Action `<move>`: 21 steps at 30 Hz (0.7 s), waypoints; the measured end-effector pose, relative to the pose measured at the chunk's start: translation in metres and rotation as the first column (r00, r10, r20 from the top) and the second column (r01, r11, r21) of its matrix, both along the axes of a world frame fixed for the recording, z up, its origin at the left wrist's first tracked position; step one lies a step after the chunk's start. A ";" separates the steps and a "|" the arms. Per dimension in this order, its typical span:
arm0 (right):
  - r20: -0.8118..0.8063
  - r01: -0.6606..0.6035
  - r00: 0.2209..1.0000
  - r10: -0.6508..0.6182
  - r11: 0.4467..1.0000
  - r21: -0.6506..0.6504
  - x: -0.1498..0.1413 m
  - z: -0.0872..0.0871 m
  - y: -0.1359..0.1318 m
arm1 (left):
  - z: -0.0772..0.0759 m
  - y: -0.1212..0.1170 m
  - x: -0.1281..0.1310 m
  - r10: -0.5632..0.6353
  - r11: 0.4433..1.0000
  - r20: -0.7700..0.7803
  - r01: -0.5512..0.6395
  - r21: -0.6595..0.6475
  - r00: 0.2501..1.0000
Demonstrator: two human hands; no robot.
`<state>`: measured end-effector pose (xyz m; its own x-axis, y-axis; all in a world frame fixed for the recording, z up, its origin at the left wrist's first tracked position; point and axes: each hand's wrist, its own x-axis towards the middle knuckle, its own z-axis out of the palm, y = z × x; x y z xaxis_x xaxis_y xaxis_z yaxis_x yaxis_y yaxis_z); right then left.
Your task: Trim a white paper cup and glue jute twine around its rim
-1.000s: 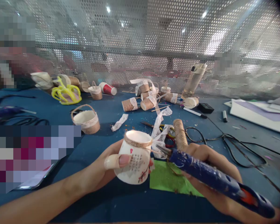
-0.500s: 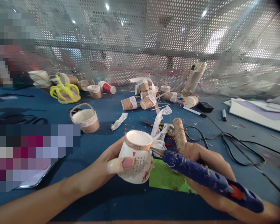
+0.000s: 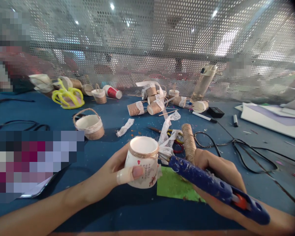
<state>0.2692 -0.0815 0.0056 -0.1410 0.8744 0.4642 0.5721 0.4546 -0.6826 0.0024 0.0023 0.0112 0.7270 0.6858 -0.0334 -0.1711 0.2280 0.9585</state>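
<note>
My left hand [image 3: 121,167], tape around its thumb, grips a white paper cup [image 3: 147,168] printed with small writing and a red blossom. Jute twine [image 3: 144,154] is wound just below the cup's rim. In my right hand [image 3: 218,170] is a blue hot glue gun [image 3: 211,183], its nozzle [image 3: 164,157] at the right side of the twine band; whether it touches cannot be made out. Beside my right fingers is a roll of jute twine [image 3: 188,141], its lower end hidden. Below the gun lies a green sheet [image 3: 169,185].
Behind the cup lie white lace ribbon [image 3: 166,131] and scissors [image 3: 178,146]. A small twine-handled basket [image 3: 94,131] stands at left. Farther back are wrapped cups [image 3: 156,106], a yellow crown-like piece [image 3: 68,98] and a bottle [image 3: 203,83]. Black cables [image 3: 254,154] lie at right.
The glue gun has moved left and its nozzle has come closer to the twine band. The cup has shifted and turned slightly in my left hand. A blue tool at far left has left view.
</note>
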 end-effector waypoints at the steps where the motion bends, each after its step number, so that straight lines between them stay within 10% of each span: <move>1: 0.004 -0.006 1.000 0.006 1.000 -0.004 0.000 -0.001 0.000 | 0.000 0.000 0.000 0.013 1.000 -0.014 -0.013 0.006 1.000; 21: -0.038 -0.054 0.998 0.051 0.996 -0.067 0.002 0.000 0.002 | 0.002 0.002 0.001 -0.025 1.000 -0.029 0.025 -0.015 0.999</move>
<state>0.2711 -0.0799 0.0051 -0.1718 0.8959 0.4097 0.5230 0.4353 -0.7327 0.0036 0.0044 0.0127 0.7425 0.6666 -0.0650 -0.1369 0.2461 0.9595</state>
